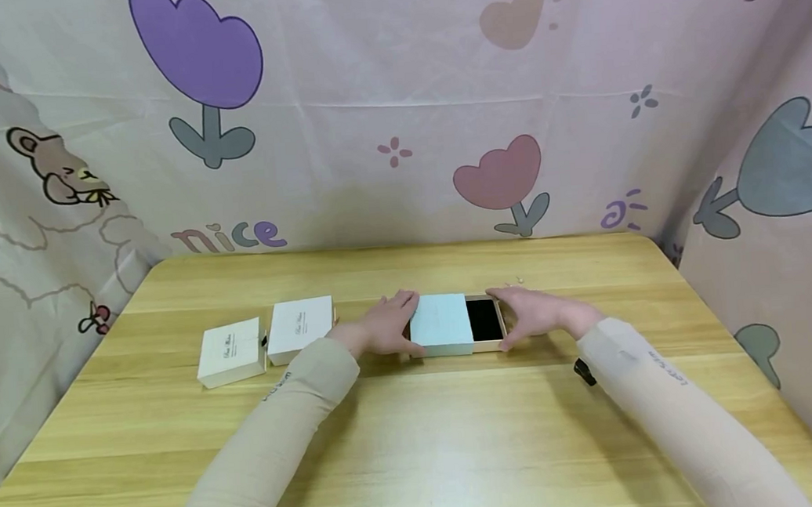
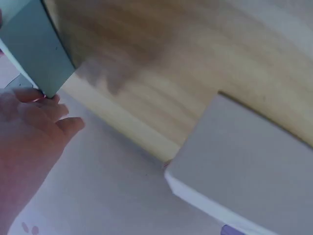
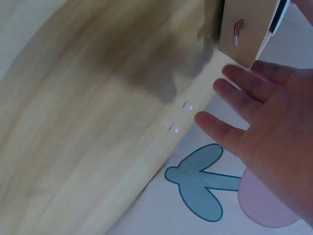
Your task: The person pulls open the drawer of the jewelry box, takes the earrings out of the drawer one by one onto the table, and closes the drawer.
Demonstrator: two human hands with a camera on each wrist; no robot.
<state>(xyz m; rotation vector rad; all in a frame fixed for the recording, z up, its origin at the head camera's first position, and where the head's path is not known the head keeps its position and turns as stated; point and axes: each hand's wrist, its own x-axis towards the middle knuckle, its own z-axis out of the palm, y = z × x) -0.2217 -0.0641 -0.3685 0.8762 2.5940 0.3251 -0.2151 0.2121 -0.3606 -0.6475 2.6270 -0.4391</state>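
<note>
A drawer-style gift box lies at the middle of the table, its light-blue sleeve point(image 1: 441, 325) on the left and its beige drawer point(image 1: 489, 346) pulled partly out to the right. Black lining point(image 1: 484, 320) shows inside the drawer. My left hand point(image 1: 387, 327) grips the sleeve's left end, thumb at the near corner and fingers at the far one. My right hand point(image 1: 533, 311) holds the drawer's outer end between thumb and fingers. A small pink ribbon loop point(image 3: 237, 32) sticks out of the drawer's end face in the right wrist view.
Two white boxes with dark lettering, one point(image 1: 301, 329) beside my left wrist and another point(image 1: 231, 354) farther left, sit on the wooden table point(image 1: 420, 449). Two tiny shiny pieces point(image 3: 187, 105) lie beyond my right hand. A patterned cloth point(image 1: 341, 132) hangs behind the table.
</note>
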